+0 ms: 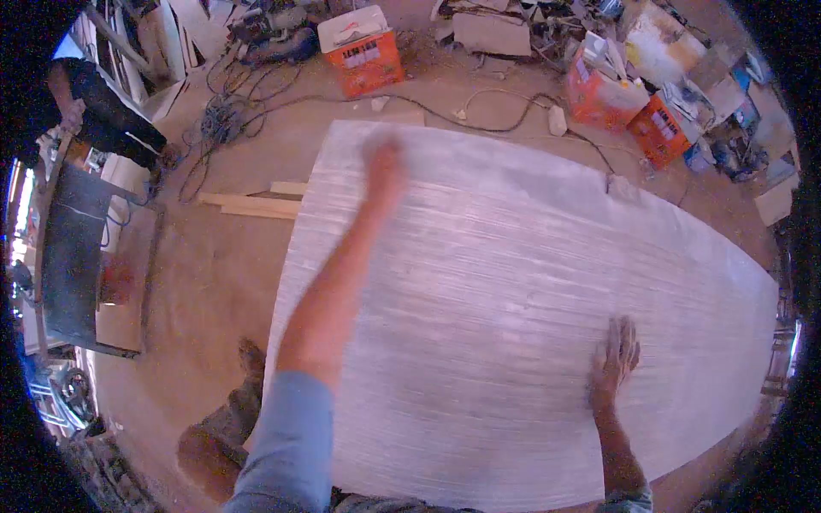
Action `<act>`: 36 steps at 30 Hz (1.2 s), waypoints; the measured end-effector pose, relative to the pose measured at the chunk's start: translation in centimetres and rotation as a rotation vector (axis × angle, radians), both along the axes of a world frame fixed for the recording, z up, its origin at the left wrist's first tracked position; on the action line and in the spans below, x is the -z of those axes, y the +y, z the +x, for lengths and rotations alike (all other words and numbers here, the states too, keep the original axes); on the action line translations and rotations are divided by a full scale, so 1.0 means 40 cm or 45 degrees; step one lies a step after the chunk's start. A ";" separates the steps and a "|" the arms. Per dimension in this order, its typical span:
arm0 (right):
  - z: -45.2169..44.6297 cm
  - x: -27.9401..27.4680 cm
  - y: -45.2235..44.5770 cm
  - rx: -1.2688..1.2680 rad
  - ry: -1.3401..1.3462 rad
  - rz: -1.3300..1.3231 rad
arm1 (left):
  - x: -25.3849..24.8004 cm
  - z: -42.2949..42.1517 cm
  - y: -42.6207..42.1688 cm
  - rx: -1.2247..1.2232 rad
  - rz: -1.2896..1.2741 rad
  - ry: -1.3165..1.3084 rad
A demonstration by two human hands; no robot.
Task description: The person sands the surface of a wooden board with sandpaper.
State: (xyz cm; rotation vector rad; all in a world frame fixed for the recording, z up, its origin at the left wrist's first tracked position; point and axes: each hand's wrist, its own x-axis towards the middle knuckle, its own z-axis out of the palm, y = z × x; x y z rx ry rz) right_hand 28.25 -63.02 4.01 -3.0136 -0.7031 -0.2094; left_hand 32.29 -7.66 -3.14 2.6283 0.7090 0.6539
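A large pale board with fine streaks [479, 342] fills the middle of the head view. My left hand [385, 162] is over its far left part, near the far edge; motion blurs the fingers, and whether anything is in them cannot be made out. On the right part of the board my right hand [616, 355] lies flat, palm down, with its fingers stretched out and nothing held.
Wooden strips [252, 205] lie on the floor beyond the left edge. Tangled cables [224, 120] run behind the board. Orange boxes [368, 68] and scrap stand at the back. At left are a dark bench [75, 256] and another person [107, 103].
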 end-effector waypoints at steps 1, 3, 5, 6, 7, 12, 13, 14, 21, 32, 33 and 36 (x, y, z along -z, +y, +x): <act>0.006 0.005 0.000 0.001 0.002 -0.061 | 0.050 0.067 -0.104 0.159 -0.047 -0.052; 0.002 -0.018 0.014 -0.020 0.008 -0.039 | 0.057 0.190 -0.359 0.464 -0.016 -0.403; -0.005 -0.035 0.033 -0.039 0.013 -0.012 | -0.001 0.201 -0.400 0.559 0.275 -0.625; -0.004 -0.037 0.030 -0.026 0.029 0.024 | 0.058 0.230 -0.351 0.579 0.108 -0.309; -0.012 -0.040 0.029 -0.007 0.046 0.058 | 0.127 0.259 -0.293 0.598 -0.064 0.008; -0.007 -0.041 0.026 0.019 0.055 0.005 | -0.061 -0.051 0.192 -0.050 -0.075 0.032; -0.009 -0.048 0.029 -0.007 0.062 0.014 | -0.058 -0.053 0.199 -0.097 -0.176 0.024; -0.006 -0.042 0.022 -0.001 0.068 0.009 | -0.024 -0.007 0.161 -0.080 0.085 0.160; 0.000 -0.056 0.030 0.019 0.095 0.030 | 0.008 0.350 -0.541 0.615 0.199 -0.612; -0.019 -0.025 0.035 -0.027 0.027 0.043 | -0.072 -0.336 0.177 0.001 0.213 0.073; -0.011 -0.018 0.031 -0.010 0.008 0.027 | -0.073 -0.309 0.184 0.003 0.182 0.086; -0.012 -0.027 0.045 0.021 0.019 0.019 | -0.070 -0.154 0.260 -0.022 0.080 0.128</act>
